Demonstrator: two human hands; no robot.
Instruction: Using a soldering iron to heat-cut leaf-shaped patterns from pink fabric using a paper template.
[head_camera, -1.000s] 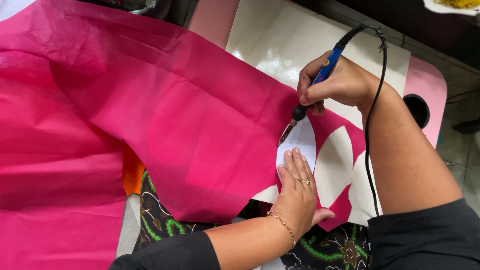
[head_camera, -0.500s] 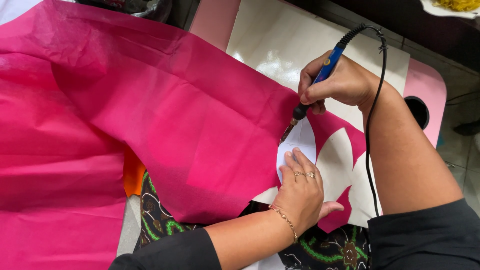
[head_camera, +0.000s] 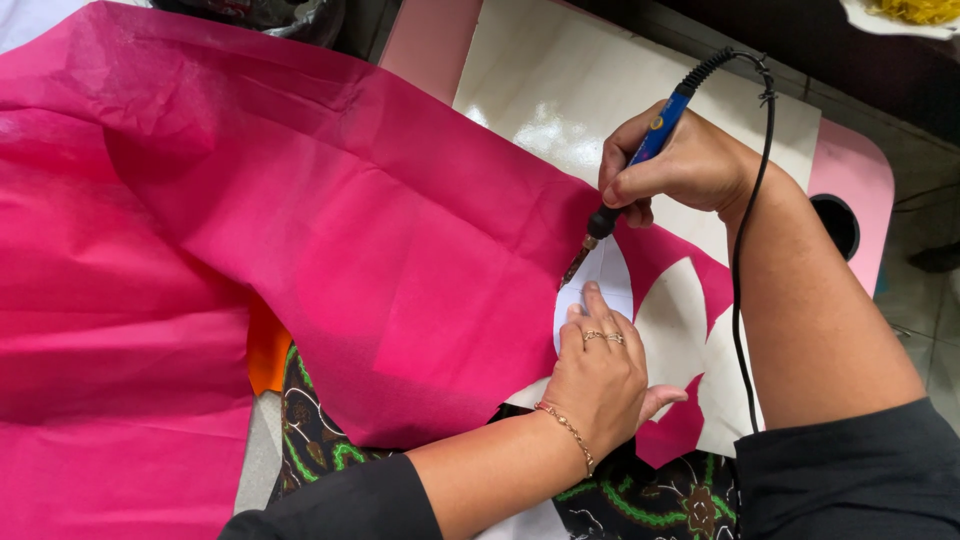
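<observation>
Right hand (head_camera: 680, 165) at one o'clock, fingers wrapped tight round a blue corded tool (head_camera: 640, 160), tip touching the pink fabric (head_camera: 300, 250) beside a white template (head_camera: 600, 285). Left hand (head_camera: 600, 375) at five o'clock, fingers together, pressed flat on template and fabric. Underneath, a white table (head_camera: 560, 90).

The right hand (head_camera: 690, 165) gripped a blue corded hot cutting tool (head_camera: 625, 185), tip on pink fabric (head_camera: 300, 260). The left hand (head_camera: 600, 375) pressed a white paper template (head_camera: 610, 280) on the table (head_camera: 560, 90).
</observation>
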